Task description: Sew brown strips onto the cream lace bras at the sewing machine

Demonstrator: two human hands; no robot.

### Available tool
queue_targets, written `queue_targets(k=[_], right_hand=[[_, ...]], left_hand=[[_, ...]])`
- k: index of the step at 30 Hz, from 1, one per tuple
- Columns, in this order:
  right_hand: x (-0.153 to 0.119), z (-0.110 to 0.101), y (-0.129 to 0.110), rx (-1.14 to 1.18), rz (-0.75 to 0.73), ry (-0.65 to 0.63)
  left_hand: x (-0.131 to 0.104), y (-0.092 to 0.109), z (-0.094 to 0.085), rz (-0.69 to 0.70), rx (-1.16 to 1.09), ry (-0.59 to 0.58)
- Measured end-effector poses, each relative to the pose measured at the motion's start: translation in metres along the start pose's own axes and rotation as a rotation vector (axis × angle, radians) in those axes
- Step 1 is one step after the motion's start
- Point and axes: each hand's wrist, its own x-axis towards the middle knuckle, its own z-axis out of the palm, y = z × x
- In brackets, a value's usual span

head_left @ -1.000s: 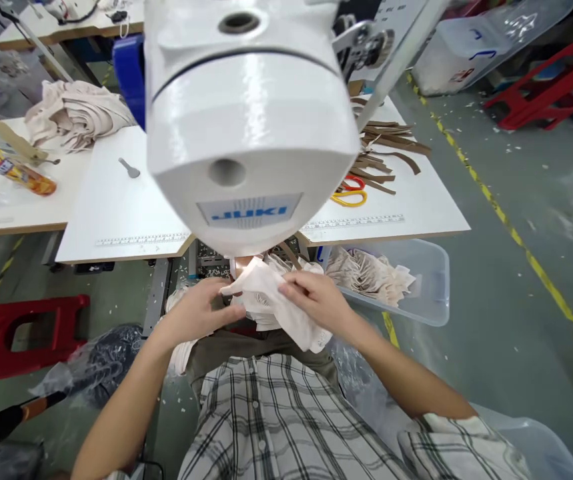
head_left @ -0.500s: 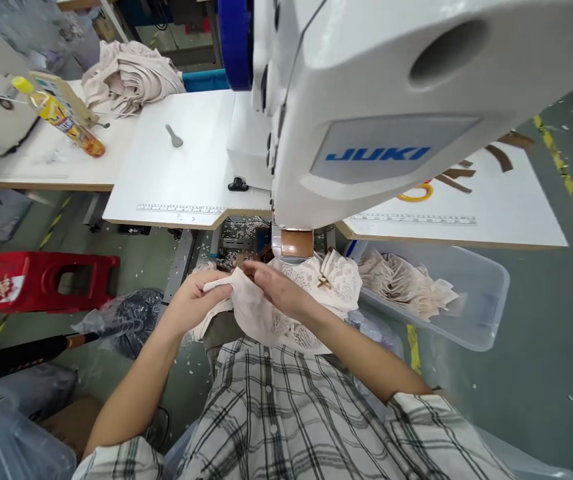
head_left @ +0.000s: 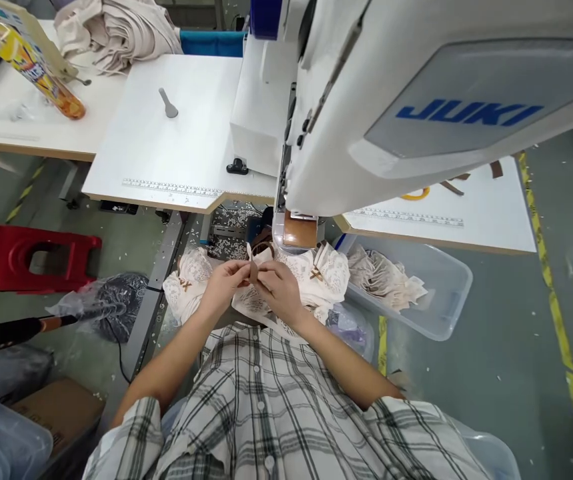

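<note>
A cream lace bra [head_left: 333, 283] with small brown bows lies across my lap, below the head of a white JUKI sewing machine [head_left: 336, 173]. Over its middle, my left hand [head_left: 223, 285] pinches a narrow brown strip [head_left: 253, 271] between thumb and fingers. My right hand [head_left: 282, 290] closes on the same strip from the other side, fingertips almost touching the left ones. Whether the strip is joined to the bra is hidden by my fingers. Just behind my hands sits the machine's brown plate [head_left: 300, 231].
A clear plastic bin [head_left: 446, 287] with folded beige pieces stands right of my lap. On the white table are a grey tool [head_left: 168, 103] and yellow scissors handles [head_left: 416, 194]. A drink bottle [head_left: 41, 73] and a fabric pile [head_left: 121, 33] stand farther left. A red stool [head_left: 61, 257] is at left.
My hands have left the pale fabric they held up and come together on the brown strip. The bra now lies more spread out, with both cups visible. The view has shifted.
</note>
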Motion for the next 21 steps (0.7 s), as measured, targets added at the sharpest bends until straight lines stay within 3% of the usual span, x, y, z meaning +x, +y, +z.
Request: queue_targets(k=[4,7,11,13,18,21], right_hand=[[-0.004,-0.015,-0.004,-0.108,-0.086,0.058],[0.003,-0.023,-0.015,-0.100,-0.093,0.088],[0.021,-0.024,-0.030,-0.104,-0.052,-0.037],[0.027,-0.024,-0.035,-0.123,0.004,-0.079],[0.021,-0.030,-0.041,-0.275,0.135,0.031],[0.014,-0.034,-0.041,-0.166,0.115,-0.062]], left_hand=[[-0.006,0.012,0.002,0.053,0.037,0.118],[-0.017,0.022,-0.001,0.159,0.361,0.193],[-0.028,0.030,-0.002,0.286,0.682,0.232],[-0.031,0.033,-0.003,0.269,0.646,0.217],[-0.030,0.039,-0.009,0.102,0.370,0.212],[-0.027,0.040,-0.010,0.082,0.173,0.241]])
